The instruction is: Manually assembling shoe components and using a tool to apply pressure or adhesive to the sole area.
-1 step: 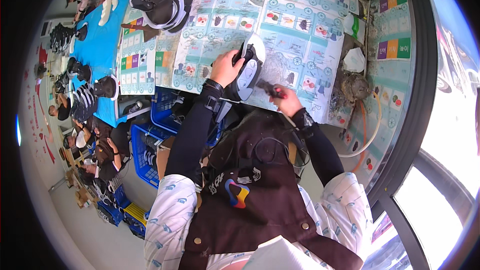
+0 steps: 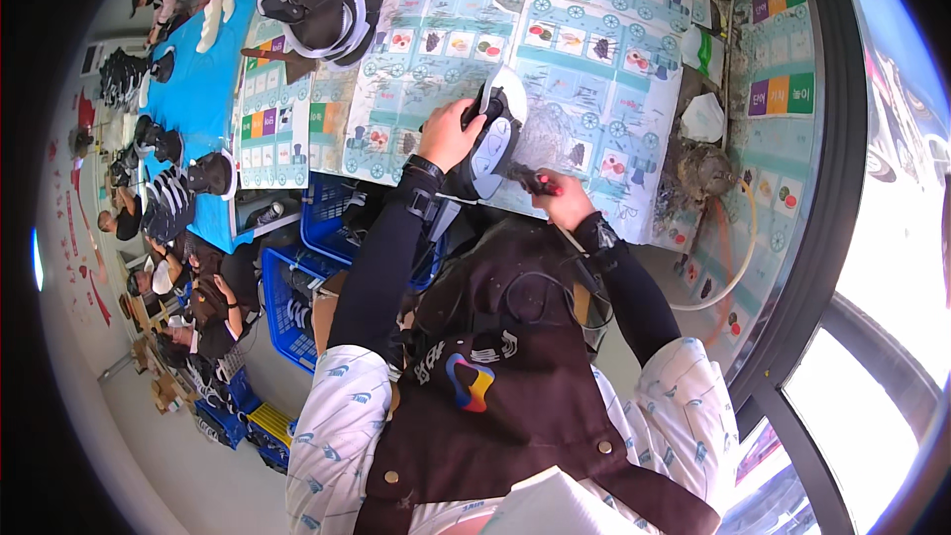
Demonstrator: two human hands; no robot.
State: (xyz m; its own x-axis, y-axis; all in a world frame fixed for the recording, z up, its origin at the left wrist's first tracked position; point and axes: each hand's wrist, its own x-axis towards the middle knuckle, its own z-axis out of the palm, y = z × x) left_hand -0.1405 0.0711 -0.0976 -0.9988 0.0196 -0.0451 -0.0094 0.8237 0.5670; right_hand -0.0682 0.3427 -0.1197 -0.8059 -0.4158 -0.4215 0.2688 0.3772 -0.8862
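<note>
So: one shoe (image 2: 492, 146), one tool (image 2: 544, 181), handheld

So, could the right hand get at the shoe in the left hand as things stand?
Most likely yes: the right hand holds a red-and-black tool beside the black-and-white shoe, and the left hand grips its opposite side, leaving the facing side free. Tool contact is unclear.

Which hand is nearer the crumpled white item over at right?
Right. The right hand, holding a red tool, is lower left of the crumpled white item; the left hand, on a shoe, is farther left.
</note>
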